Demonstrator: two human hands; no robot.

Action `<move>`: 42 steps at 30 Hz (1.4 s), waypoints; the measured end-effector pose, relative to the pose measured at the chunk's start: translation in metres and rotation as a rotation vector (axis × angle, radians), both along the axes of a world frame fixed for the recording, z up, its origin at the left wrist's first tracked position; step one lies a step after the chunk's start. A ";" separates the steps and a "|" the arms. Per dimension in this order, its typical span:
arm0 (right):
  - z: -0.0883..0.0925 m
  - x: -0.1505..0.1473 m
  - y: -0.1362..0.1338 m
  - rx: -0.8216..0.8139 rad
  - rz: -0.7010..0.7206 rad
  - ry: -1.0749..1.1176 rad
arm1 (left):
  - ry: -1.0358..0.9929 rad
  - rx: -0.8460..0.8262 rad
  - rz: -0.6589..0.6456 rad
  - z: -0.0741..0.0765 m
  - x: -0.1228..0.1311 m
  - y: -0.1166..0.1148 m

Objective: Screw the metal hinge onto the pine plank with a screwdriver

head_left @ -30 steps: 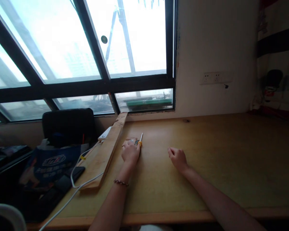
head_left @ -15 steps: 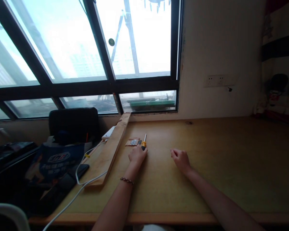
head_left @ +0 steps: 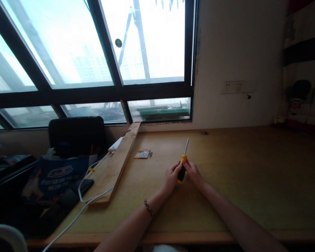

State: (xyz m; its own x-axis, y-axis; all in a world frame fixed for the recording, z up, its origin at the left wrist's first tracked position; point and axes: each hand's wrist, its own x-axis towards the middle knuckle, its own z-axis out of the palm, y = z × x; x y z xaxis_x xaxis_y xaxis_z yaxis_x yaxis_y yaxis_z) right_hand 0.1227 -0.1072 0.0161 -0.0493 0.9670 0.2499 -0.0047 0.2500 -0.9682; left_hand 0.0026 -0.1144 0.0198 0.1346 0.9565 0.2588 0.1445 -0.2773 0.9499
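A screwdriver (head_left: pixel 183 168) with a yellow and black handle is held over the middle of the table, its metal shaft tilted up and away from me. My left hand (head_left: pixel 171 177) is closed around the handle from the left side. From the right, the fingers of my right hand (head_left: pixel 194 173) close on the handle near its yellow collar. Farther left on the table lies a small flat board (head_left: pixel 142 154) with metal-looking pieces on it. Several small dark screw-like pieces (head_left: pixel 150 154) rest at its right end.
A long wooden plank (head_left: pixel 115 164) lies along the table's left side, with a white power strip (head_left: pixel 116 144) beside it. A white cable (head_left: pixel 76 218) crosses the plank and the table edge. A blue bag (head_left: pixel 57 175) and a black chair (head_left: pixel 76 134) stand left. Wall sockets (head_left: pixel 232 87) are at the back.
My left hand has carried the screwdriver rightward, away from the small board. My right hand, closed and apart before, has come slightly left and now grips the handle too.
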 end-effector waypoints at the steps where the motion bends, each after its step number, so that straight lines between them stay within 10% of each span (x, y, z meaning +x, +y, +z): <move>1: 0.000 -0.001 -0.001 -0.024 0.027 0.042 | 0.039 0.038 -0.036 -0.001 0.001 -0.003; 12: 0.018 0.012 0.004 -0.220 -0.104 0.223 | 0.787 0.447 -0.123 0.010 -0.028 0.001; 21: 0.017 0.133 0.027 -0.103 -0.772 -1.082 | 0.890 0.407 0.083 0.003 -0.032 0.013; 29: 0.018 0.157 0.023 -0.444 -0.793 -1.266 | 0.915 0.533 0.063 -0.002 -0.031 0.013; 42: 0.014 0.166 0.025 -0.523 -0.744 -1.310 | 0.881 0.624 0.066 -0.002 -0.032 0.013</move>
State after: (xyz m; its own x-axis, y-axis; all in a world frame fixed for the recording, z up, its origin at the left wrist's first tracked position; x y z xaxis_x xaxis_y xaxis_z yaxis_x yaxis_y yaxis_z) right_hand 0.2886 -0.0823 0.0304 0.5471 0.8346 0.0639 0.8288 -0.5294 -0.1812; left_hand -0.0290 -0.1011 0.0182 0.4647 0.7020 0.5397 0.7399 -0.6426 0.1987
